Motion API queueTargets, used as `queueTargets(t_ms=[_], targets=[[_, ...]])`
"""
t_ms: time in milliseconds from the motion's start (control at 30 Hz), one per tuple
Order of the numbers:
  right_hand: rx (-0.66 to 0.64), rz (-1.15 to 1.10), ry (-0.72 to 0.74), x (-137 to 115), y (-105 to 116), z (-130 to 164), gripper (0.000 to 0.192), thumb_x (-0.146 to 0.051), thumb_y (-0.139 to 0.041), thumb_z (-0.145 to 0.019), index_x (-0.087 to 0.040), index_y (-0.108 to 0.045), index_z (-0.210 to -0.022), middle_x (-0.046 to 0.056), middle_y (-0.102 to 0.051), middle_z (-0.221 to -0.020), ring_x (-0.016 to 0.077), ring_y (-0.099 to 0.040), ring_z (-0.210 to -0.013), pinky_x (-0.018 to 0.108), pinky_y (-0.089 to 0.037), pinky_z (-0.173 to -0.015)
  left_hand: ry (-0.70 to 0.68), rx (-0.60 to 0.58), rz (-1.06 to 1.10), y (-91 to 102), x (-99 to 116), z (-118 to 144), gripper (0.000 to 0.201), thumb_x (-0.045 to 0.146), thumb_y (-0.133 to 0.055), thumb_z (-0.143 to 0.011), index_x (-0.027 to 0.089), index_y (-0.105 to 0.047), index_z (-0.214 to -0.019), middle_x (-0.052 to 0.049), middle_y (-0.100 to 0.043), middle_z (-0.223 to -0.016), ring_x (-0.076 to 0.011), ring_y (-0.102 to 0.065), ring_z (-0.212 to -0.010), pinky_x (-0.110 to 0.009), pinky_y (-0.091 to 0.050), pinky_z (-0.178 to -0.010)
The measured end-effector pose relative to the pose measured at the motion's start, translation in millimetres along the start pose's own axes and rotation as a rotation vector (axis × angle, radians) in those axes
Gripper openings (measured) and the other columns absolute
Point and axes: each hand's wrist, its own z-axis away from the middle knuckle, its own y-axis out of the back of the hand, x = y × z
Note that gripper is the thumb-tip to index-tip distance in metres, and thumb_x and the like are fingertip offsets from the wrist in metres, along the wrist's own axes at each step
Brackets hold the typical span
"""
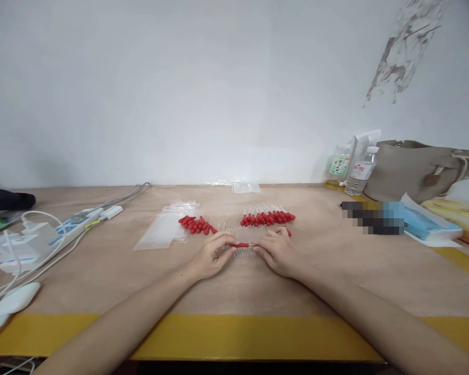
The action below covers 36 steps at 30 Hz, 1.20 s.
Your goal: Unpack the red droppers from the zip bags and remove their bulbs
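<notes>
My left hand (214, 253) pinches a red rubber bulb (241, 245) between thumb and fingers. My right hand (276, 251) is closed on a thin clear glass tube, whose end meets the bulb; most of the tube is hidden by the fingers. Under and behind both hands lies a row of clear glass tubes (250, 234). Beyond them, a row of droppers with red bulbs (268, 219) lies with the glass ends pointing at the wall. Loose red bulbs (195, 225) are heaped to the left, partly on clear plastic bags (158, 227).
On the left are a power strip (68, 229), chargers and white cables (42, 268). At the right stand two bottles (361, 172), a grey handbag (406, 169) and a blue-and-white packet (430, 224). A small clear bag (246, 187) lies by the wall. Yellow tape (258, 338) runs along the table's front edge.
</notes>
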Motion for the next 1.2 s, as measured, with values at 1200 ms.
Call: queueTargets(t_ms=[1200], targets=[[0.271,0.388,0.404,13.0,0.9,15.1,0.020,-0.013,-0.043,-0.085,-0.021,-0.060,-0.090,-0.003,-0.055,-0.058,0.0104,-0.041,-0.065,0.033,-0.021,-0.077,-0.032,-0.103,-0.299,-5.6,-3.8,8.8,0.020,0.024,-0.042,-0.088,0.018,-0.060,-0.081,0.000,-0.062,-0.068,-0.0120,-0.053,-0.066,-0.033,-0.032,-0.079]])
